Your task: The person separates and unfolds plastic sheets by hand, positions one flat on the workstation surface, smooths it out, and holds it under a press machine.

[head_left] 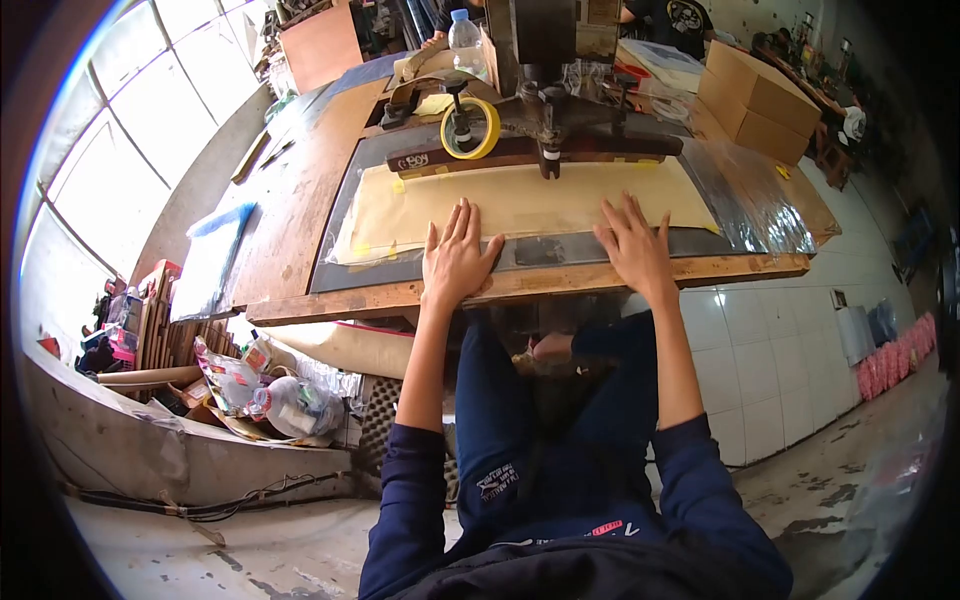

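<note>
A long cream sheet (pixel 530 205) with bits of yellow tape lies on a dark mat (pixel 400 268) at the front of the wooden table. My left hand (pixel 458 252) rests flat near the sheet's front edge, fingers spread. To the right, my right hand (pixel 637 248) lies on the same edge with its fingers apart. Neither hand holds anything. Over the back of the sheet runs a dark machine bar (pixel 590 147), with a metal foot (pixel 550 160) at its middle. A yellow tape roll (pixel 470 128) hangs on the machine.
Cardboard boxes (pixel 758 100) stand at the back right, near clear plastic film (pixel 765 205). A water bottle (pixel 464 40) is behind the machine. Plastic sheets (pixel 212 255) hang over the left edge. Other people are partly visible at the back.
</note>
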A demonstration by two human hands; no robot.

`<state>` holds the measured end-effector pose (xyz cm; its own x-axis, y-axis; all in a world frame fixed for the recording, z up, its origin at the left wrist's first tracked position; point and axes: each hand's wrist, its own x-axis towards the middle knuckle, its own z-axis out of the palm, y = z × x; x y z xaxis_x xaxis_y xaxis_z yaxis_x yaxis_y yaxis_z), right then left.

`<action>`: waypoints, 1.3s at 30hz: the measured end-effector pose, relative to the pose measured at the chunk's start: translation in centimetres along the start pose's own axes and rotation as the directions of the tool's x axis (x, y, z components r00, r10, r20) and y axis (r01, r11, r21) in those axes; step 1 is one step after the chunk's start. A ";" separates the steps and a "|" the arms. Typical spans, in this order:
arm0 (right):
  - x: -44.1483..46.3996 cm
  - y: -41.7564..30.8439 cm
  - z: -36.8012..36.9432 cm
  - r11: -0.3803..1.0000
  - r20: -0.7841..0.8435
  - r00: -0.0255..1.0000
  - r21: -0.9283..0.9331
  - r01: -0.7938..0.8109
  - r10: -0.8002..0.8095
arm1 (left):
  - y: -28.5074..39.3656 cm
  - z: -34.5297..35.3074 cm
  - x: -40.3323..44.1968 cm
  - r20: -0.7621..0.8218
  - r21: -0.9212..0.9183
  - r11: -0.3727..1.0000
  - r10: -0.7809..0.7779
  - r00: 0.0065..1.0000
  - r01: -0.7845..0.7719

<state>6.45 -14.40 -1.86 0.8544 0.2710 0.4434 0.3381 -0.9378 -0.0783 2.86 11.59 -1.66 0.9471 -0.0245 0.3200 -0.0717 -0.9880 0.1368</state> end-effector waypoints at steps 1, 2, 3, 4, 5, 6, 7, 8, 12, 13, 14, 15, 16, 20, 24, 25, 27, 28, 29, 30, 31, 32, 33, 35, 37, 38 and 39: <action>-0.9 -0.6 -0.6 0.999 -0.050 0.998 -0.010 0.043 -0.044 | 0.0 -0.1 -0.1 -0.034 -0.008 0.999 -0.039 0.999 0.038; -2.2 -1.6 -1.5 0.999 -0.044 0.998 -0.008 0.045 -0.045 | 0.1 0.0 -0.3 -0.061 -0.017 0.997 -0.077 0.995 0.076; -3.6 -3.0 -2.5 0.996 -0.030 0.996 0.019 0.088 -0.087 | -0.2 0.1 -0.4 -0.096 -0.028 0.994 -0.105 0.990 0.103; -4.3 -3.7 -2.9 0.991 -0.022 0.992 0.047 0.128 -0.127 | -0.4 0.4 -0.3 -0.092 -0.026 0.995 -0.102 0.990 0.100; -4.5 -4.0 -2.5 0.991 -0.022 0.992 0.049 0.124 -0.123 | -0.6 0.5 0.0 -0.115 -0.051 0.991 -0.132 0.985 0.127; -4.6 -4.1 -2.0 0.991 -0.049 0.991 0.031 0.128 -0.126 | -0.9 0.6 0.3 -0.139 -0.078 0.985 -0.163 0.977 0.153; -4.7 -4.1 -1.5 0.991 -0.075 0.989 0.011 0.133 -0.131 | -1.3 0.7 0.6 -0.126 -0.046 0.989 -0.147 0.981 0.142; -4.2 -3.9 -1.2 0.991 -0.073 0.989 0.012 0.131 -0.130 | -1.8 0.4 1.0 -0.123 -0.046 0.989 -0.146 0.982 0.142; -1.0 -3.2 -0.2 0.994 0.027 0.996 0.071 0.080 -0.082 | -4.0 -2.1 0.4 -0.036 -0.527 0.838 -0.189 0.981 0.142; -0.2 -3.2 0.2 0.995 0.074 0.995 0.086 0.059 -0.066 | -4.2 -2.1 -0.1 -0.105 -0.569 0.818 -0.175 0.979 0.085; 0.8 -3.2 0.5 0.994 0.073 0.995 0.089 0.056 -0.063 | -4.4 -1.9 -0.3 -0.176 -0.605 0.796 -0.164 0.971 0.025; 1.8 -3.3 0.8 0.995 0.124 0.991 0.092 0.031 -0.042 | -4.3 -1.9 -0.4 -0.176 -0.601 0.799 -0.162 0.971 0.024; 2.7 -3.4 1.1 0.995 0.175 0.984 0.095 0.006 -0.022 | -4.2 -1.7 -0.4 -0.200 -0.545 0.838 -0.117 0.973 -0.011; 5.0 -3.9 1.6 0.995 0.256 0.967 0.096 -0.019 -0.006 | -3.7 -1.5 -0.6 -0.150 -0.445 0.892 0.013 0.989 -0.079; 5.6 -3.9 1.7 0.996 0.288 0.958 0.082 -0.021 -0.003 | -4.0 -1.3 -0.4 -0.121 -0.404 0.910 0.050 0.991 -0.095; 5.7 -3.9 1.7 0.997 0.291 0.957 0.077 -0.017 -0.006 | -4.0 -1.3 -0.4 -0.121 -0.405 0.909 0.050 0.991 -0.095; 6.0 -3.6 1.9 0.997 0.285 0.958 0.070 0.007 -0.027 | -4.1 -1.2 -0.3 -0.129 -0.382 0.917 0.069 0.989 -0.114; 6.1 -3.6 2.1 0.997 0.278 0.959 0.065 0.030 -0.047 | -4.1 -1.1 -0.4 -0.131 -0.381 0.918 0.069 0.989 -0.114; 6.0 -3.8 1.8 0.997 0.276 0.960 0.066 0.032 -0.049 | -4.0 -1.2 -0.5 -0.121 -0.387 0.916 0.057 0.991 -0.100; 5.6 -3.9 1.5 0.991 0.277 0.959 0.136 0.016 -0.054 | -3.9 -1.2 -0.6 -0.111 -0.393 0.915 0.045 0.993 -0.086; 5.1 -4.0 1.3 0.979 0.279 0.958 0.206 0.001 -0.060 | -4.0 -1.2 -0.5 -0.113 -0.392 0.916 0.042 0.993 -0.083; 4.3 -4.5 0.7 0.978 0.282 0.957 0.206 0.004 -0.064 | -4.1 -1.0 -0.6 -0.129 -0.397 0.912 0.053 0.990 -0.101; 3.4 -5.3 -0.2 0.984 0.317 0.948 0.176 -0.029 -0.029 | -4.2 -0.8 -0.6 -0.145 -0.401 0.908 0.065 0.987 -0.119; 2.8 -5.8 -0.2 0.987 0.348 0.937 0.147 -0.060 0.005 | -4.3 -0.7 -0.7 -0.147 -0.402 0.907 0.069 0.987 -0.124; 2.7 -5.8 1.0 0.996 0.283 0.959 0.085 -0.025 0.000 | -4.3 -0.7 -0.6 -0.148 -0.400 0.907 0.075 0.986 -0.129; 2.9 -5.9 1.1 0.996 0.284 0.959 0.087 -0.026 0.000 | -4.3 -0.7 -0.6 -0.147 -0.410 0.904 0.065 0.987 -0.121; 3.1 -5.9 1.2 0.996 0.284 0.959 0.081 -0.028 0.004 | -4.2 -0.7 -0.6 -0.146 -0.420 0.901 0.056 0.988 -0.113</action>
<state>7.63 -7.77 -1.11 0.9326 0.3178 0.1713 0.3449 -0.9244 -0.1628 2.40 15.87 -1.75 0.8859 -0.0568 0.4605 -0.3027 -0.8230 0.4807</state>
